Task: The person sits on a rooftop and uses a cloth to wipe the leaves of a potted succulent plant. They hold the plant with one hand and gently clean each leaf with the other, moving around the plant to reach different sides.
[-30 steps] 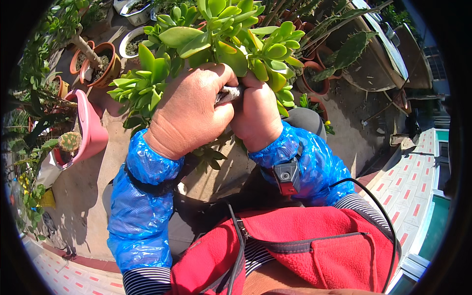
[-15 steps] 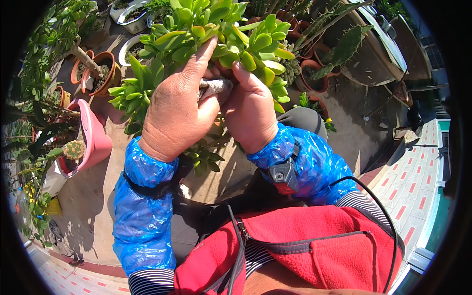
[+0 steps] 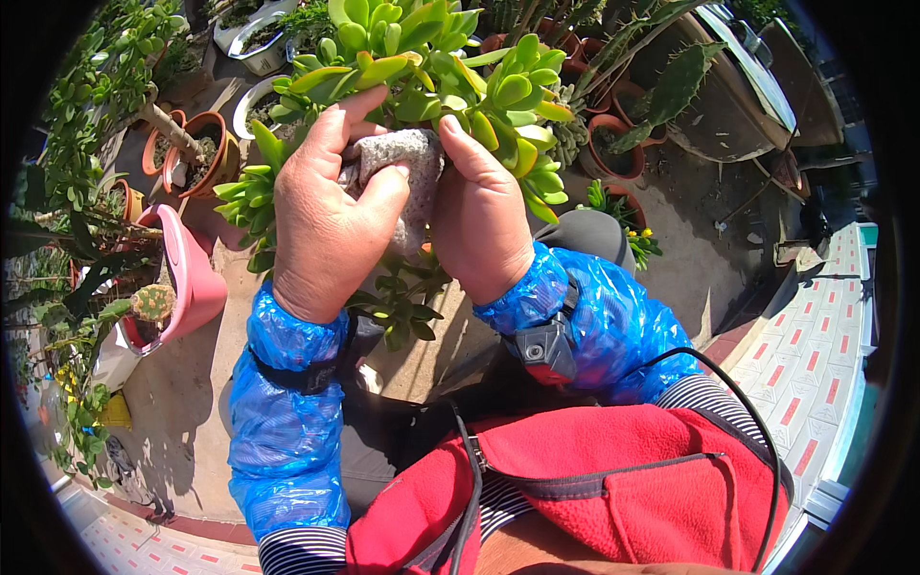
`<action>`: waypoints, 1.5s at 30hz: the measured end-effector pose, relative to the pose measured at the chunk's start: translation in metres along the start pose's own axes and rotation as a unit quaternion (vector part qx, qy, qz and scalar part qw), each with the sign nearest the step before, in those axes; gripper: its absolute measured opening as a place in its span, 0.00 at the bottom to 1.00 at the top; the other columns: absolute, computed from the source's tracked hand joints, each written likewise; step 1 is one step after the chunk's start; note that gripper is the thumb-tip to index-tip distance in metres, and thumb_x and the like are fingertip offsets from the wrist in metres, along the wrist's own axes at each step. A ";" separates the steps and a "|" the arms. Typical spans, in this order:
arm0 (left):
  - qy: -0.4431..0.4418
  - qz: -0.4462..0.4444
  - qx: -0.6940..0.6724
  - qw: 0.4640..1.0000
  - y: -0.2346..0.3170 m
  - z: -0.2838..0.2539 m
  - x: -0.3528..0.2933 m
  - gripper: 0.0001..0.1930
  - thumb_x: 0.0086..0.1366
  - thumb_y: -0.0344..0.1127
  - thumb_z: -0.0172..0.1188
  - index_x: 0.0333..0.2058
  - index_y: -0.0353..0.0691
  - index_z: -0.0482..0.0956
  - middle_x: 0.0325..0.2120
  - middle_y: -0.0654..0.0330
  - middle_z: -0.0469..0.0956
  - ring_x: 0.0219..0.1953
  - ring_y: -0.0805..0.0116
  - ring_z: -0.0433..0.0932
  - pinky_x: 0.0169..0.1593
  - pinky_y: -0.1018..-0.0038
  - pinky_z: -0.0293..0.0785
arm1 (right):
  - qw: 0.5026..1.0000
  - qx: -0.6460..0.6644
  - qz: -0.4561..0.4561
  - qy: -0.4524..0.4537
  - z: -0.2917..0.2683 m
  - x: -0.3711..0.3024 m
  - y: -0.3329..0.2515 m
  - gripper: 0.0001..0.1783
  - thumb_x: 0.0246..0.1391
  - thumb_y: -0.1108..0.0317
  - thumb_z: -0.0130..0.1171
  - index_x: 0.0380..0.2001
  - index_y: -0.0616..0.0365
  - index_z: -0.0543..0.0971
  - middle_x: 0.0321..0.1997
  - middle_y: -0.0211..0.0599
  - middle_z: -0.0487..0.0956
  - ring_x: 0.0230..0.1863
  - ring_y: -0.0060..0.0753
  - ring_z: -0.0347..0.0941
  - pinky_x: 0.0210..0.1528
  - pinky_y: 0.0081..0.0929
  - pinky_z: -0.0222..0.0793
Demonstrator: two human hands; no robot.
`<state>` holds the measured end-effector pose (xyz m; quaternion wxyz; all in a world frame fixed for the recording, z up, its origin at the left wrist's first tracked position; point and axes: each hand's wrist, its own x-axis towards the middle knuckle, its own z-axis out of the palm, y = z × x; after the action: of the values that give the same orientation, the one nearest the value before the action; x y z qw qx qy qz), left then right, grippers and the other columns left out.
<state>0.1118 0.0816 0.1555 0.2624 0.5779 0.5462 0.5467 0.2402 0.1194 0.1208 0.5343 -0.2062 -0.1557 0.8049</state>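
Note:
A folded grey-white cloth (image 3: 414,153), speckled and rough, sits between my two hands in front of a succulent (image 3: 513,91) with thick green, yellow-edged leaves. My left hand (image 3: 331,206) grips the cloth, thumb pressed on its front and index finger stretched up towards the leaves. Close against the cloth's other side is my right hand (image 3: 484,211), its thumb pointing up at the lower leaves. The right fingers are hidden behind the palm and cloth, so what they hold cannot be seen. Blue plastic sleeves cover both forearms.
Left of me stand a pink planter (image 3: 192,278) with a small cactus (image 3: 153,303) and an orange pot (image 3: 216,153). At the right back are more pots (image 3: 613,149) and a spiny cactus pad (image 3: 682,81). A black cable (image 3: 743,412) runs from my right sleeve.
My hands have drawn back slightly from the leaves. More of the cloth now shows between them, and the left index finger has come down off the leaf.

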 end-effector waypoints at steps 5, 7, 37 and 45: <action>-0.005 -0.043 -0.053 0.998 -0.003 0.002 0.000 0.24 0.62 0.22 0.64 0.58 0.35 0.79 0.44 0.60 0.85 0.44 0.76 0.82 0.50 0.75 0.80 | 0.996 -0.044 -0.047 0.065 0.003 0.007 0.004 0.20 0.68 0.64 0.62 0.58 0.60 0.77 0.52 0.35 0.83 0.48 0.30 0.81 0.53 0.32 0.78; 0.005 -0.025 -0.102 0.994 -0.004 0.001 0.001 0.24 0.62 0.21 0.64 0.58 0.34 0.79 0.44 0.60 0.85 0.45 0.76 0.82 0.51 0.75 0.80 | 0.995 -0.052 -0.046 0.066 0.004 0.006 0.003 0.18 0.67 0.67 0.62 0.57 0.61 0.78 0.51 0.36 0.84 0.47 0.31 0.82 0.52 0.31 0.79; 0.095 0.029 0.128 0.987 -0.010 0.008 0.015 0.14 0.65 0.31 0.68 0.49 0.36 0.82 0.39 0.45 0.84 0.40 0.49 0.85 0.47 0.62 0.80 | 0.898 -0.417 -0.131 0.054 -0.017 -0.003 0.016 0.16 0.56 0.80 0.60 0.48 0.61 0.81 0.51 0.44 0.78 0.51 0.41 0.78 0.49 0.37 0.77; 0.024 0.042 0.210 0.977 0.005 0.017 0.009 0.24 0.58 0.32 0.67 0.53 0.34 0.76 0.45 0.40 0.80 0.50 0.38 0.79 0.55 0.51 0.77 | 0.991 -0.116 -0.061 0.019 -0.003 -0.004 0.011 0.18 0.71 0.67 0.52 0.59 0.59 0.77 0.57 0.36 0.80 0.57 0.31 0.76 0.60 0.31 0.72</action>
<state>0.1279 0.0934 0.1586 0.0993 0.6295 0.6298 0.4442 0.2344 0.1119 0.1138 0.5580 -0.2718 -0.2503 0.7431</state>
